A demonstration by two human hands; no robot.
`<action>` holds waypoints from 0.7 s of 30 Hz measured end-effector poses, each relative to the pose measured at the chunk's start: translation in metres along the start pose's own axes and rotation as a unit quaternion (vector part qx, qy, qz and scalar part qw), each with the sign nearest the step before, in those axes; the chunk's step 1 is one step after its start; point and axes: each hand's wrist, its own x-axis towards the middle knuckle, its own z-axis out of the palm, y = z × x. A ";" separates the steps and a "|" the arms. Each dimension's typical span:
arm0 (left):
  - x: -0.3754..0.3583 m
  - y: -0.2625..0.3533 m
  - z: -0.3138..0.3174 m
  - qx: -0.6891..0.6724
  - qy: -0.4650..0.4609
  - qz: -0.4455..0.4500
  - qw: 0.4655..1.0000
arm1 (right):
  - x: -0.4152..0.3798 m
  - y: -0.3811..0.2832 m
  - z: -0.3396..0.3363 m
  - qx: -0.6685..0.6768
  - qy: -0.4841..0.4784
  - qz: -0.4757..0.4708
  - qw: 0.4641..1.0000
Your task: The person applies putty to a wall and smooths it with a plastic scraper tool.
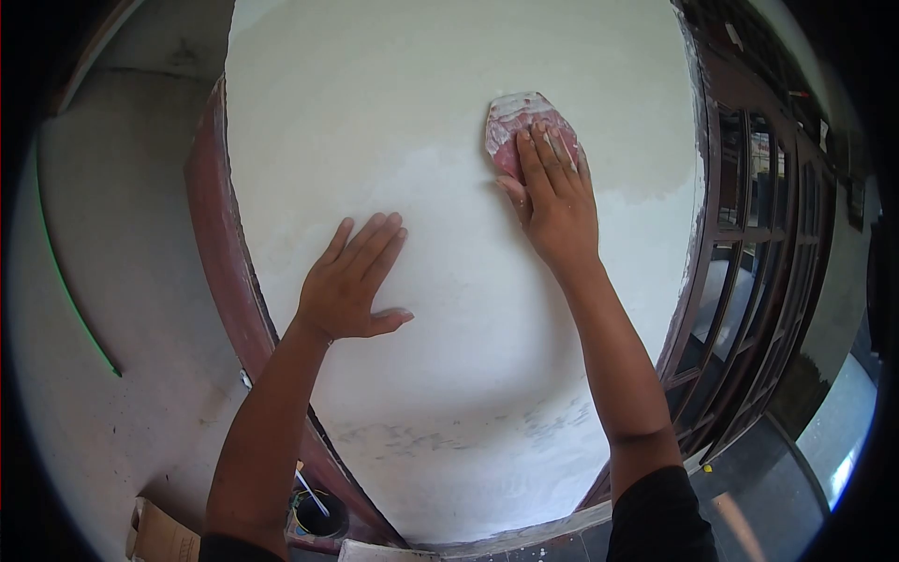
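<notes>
A pale wall panel (pixel 449 356), whiter in the middle and greyish towards the top, fills the centre of the view. My right hand (pixel 557 201) presses a red pad (pixel 506 122) smeared with white against its upper right part, with the fingers laid over the pad and the thumb at its lower left edge. Lower and to the left, my left hand (pixel 354 276) lies flat on the panel, its fingers spread and nothing in it. Dark smudges mark the lower part of the panel.
Dark wooden doors with glass panes (pixel 740 272) stand at the right. A reddish-brown frame (pixel 220 234) borders the panel's left side. Below left are a black container (pixel 323 515) with a stick in it and a cardboard box (pixel 161 536). A green line (pixel 66 290) runs down the left wall.
</notes>
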 end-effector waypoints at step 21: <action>0.001 0.000 -0.001 0.010 0.008 0.003 1.000 | -0.043 -0.013 -0.016 0.014 -0.028 0.023 0.999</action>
